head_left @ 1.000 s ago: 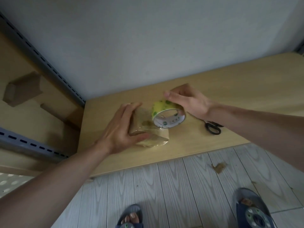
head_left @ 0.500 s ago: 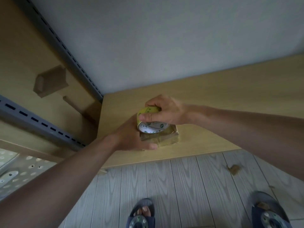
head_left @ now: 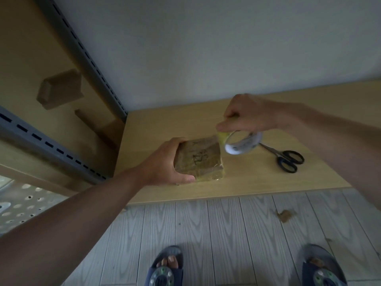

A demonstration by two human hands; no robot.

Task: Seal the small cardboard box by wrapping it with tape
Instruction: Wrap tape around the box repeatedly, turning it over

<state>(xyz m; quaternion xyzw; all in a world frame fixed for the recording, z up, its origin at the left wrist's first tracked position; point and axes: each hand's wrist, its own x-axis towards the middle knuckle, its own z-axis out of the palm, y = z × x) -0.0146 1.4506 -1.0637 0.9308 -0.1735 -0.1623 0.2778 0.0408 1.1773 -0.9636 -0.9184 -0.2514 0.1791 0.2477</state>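
Note:
The small cardboard box (head_left: 201, 158), glossy with clear tape and marked with dark writing on top, lies flat on the wooden table (head_left: 268, 182). My left hand (head_left: 165, 164) grips its left side, thumb along the near edge. My right hand (head_left: 247, 114) holds the tape roll (head_left: 241, 142) just above the box's far right corner. A short yellowish strip of tape runs from the roll down to that corner.
Black-handled scissors (head_left: 286, 159) lie on the table to the right of the roll. A metal shelf upright (head_left: 86, 58) and another cardboard box (head_left: 59, 89) stand to the left. Below the table edge is plank floor with my sandalled feet (head_left: 165, 269).
The roll has moved from over the box's top to its far right corner. The box top with its writing now shows, and my left hand has shifted to the box's left side.

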